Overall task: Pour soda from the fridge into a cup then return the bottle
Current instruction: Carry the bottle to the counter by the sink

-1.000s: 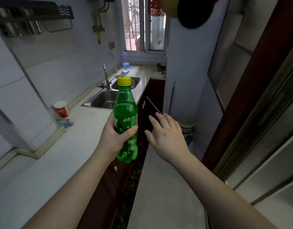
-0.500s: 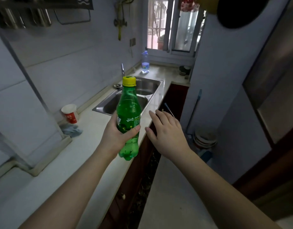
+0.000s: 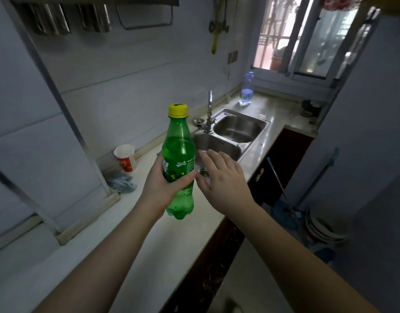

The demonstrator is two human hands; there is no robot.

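Gripping one ribbed green plastic bottle (image 3: 178, 163) mid-frame, left hand (image 3: 163, 186) fingers curl; right hand (image 3: 224, 179) spread; one paper cup (image 3: 125, 158) on smooth worktop (image 3: 149, 240).

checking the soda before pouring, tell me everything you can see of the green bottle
The green bottle is translucent plastic with a yellow screw cap still on, a green label round its middle, and liquid up to the shoulder. It is upright in the air above the counter edge. The left hand grips its middle; the right hand hovers open beside it.
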